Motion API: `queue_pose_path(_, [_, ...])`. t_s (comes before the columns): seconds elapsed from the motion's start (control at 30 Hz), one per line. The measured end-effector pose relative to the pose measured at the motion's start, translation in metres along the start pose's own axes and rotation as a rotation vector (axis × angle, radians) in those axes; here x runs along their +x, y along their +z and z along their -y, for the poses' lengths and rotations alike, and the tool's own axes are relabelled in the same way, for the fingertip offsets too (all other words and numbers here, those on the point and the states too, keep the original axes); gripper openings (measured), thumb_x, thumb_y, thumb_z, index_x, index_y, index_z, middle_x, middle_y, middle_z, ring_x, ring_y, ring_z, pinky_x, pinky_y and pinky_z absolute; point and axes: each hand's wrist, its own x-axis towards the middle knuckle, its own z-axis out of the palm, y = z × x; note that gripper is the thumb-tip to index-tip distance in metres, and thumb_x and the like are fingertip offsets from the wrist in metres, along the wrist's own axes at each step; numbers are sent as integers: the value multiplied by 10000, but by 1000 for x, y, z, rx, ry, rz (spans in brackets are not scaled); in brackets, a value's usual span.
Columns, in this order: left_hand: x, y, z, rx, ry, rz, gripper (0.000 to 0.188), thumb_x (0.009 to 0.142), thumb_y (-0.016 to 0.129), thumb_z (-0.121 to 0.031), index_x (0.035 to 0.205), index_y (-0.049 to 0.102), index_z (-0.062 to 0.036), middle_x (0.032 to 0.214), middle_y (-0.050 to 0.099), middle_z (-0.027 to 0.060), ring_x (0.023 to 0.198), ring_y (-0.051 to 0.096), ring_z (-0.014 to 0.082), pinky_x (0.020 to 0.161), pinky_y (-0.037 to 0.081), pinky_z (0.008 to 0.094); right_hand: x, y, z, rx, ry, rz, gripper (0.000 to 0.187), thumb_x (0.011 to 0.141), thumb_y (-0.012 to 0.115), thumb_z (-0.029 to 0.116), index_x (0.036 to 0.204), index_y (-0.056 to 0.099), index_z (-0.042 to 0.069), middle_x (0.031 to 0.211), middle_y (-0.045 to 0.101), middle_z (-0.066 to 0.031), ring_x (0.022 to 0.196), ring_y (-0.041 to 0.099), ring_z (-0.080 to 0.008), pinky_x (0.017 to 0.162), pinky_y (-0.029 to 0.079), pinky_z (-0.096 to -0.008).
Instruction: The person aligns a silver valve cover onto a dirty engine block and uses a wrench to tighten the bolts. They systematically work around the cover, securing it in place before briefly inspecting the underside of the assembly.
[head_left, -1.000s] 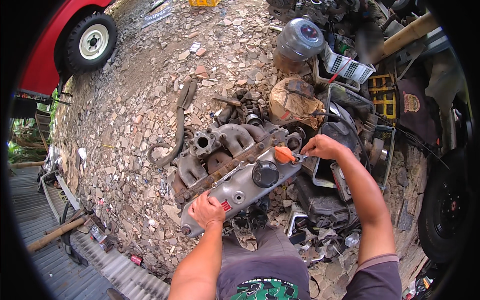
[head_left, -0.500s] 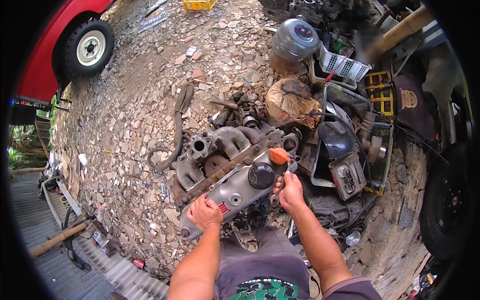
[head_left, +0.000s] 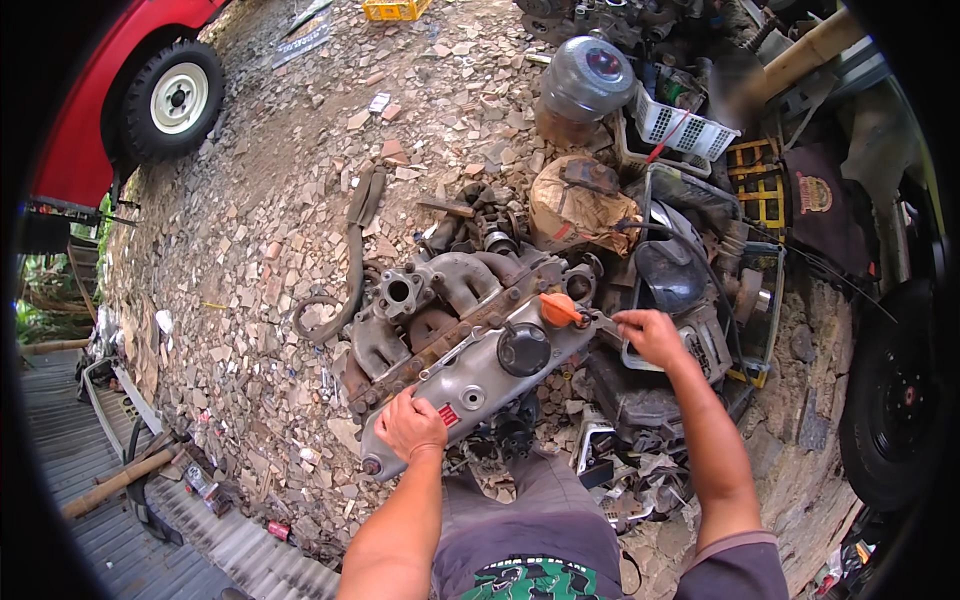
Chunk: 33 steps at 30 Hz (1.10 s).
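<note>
A grey valve cover (head_left: 483, 385) with a black filler cap (head_left: 523, 350) sits on an engine, beside its rusty manifold (head_left: 440, 285). My left hand (head_left: 411, 424) grips the cover's near left end, fingers bent over its edge. At the far right end, just past an orange funnel-shaped piece (head_left: 560, 309), my right hand (head_left: 652, 336) is closed on a slim grey metal tool that looks like a wrench (head_left: 604, 322). Its tip meets the engine's end; the exact contact is too small to make out. Another silver wrench (head_left: 455, 352) lies along the cover's far edge.
To the right stand a crate of parts (head_left: 765, 300), a brown paper bundle (head_left: 580, 205) and a clear water jug (head_left: 588, 80). A hose (head_left: 357, 240) lies on rubble behind the engine. A red vehicle's wheel (head_left: 180, 98) is at far left, a loose tire (head_left: 895, 400) at right.
My right hand has moved right and a little away from me, from beside the cover to past its right end, with the tool now reaching leftward. My left hand stays put.
</note>
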Motion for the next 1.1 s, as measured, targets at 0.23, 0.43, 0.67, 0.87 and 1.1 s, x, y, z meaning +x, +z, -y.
queue_pose_path(0.23, [0, 2, 1, -5, 1, -4, 264, 853, 500, -224, 994, 717, -174, 1025, 708, 14, 1043, 607, 196, 1020, 316, 391, 49, -33, 36, -416, -193, 263, 240, 828, 664, 218, 1043, 771, 230, 946, 741, -66, 945, 671, -288, 821, 454, -422])
queue_pose_path(0.43, [0, 2, 0, -6, 3, -4, 265, 850, 500, -220, 992, 719, -174, 1013, 707, 14, 1037, 607, 193, 1019, 316, 389, 57, -28, 26, -316, -128, 310, 238, 831, 645, 182, 1037, 763, 167, 924, 736, -107, 869, 685, -278, 783, 490, -404])
queue_pose_path(0.67, [-1, -1, -1, 12, 12, -20, 272, 856, 491, -219, 1001, 718, -175, 1011, 712, 5, 1041, 608, 192, 1011, 318, 389, -20, 76, 13, 835, 404, 182, 223, 993, 549, 219, 1057, 590, 9, 912, 706, -107, 818, 681, -177, 715, 560, -338])
queue_pose_path(0.87, [0, 2, 1, 26, 20, -16, 275, 861, 484, -218, 1004, 715, -177, 1013, 712, 4, 1048, 608, 190, 1012, 317, 387, -44, 91, 51, 1264, 460, 214, 195, 1022, 504, 235, 1086, 536, 53, 891, 665, -86, 794, 678, -202, 703, 575, -373])
queue_pose_path(1.1, [-1, 4, 0, 18, 21, -14, 275, 865, 486, -222, 1010, 716, -178, 1034, 713, 7, 1051, 608, 191, 1015, 316, 386, -43, 63, -19, 384, 93, -62, 235, 952, 606, 182, 1077, 658, -10, 814, 684, -73, 710, 646, -152, 651, 503, -303])
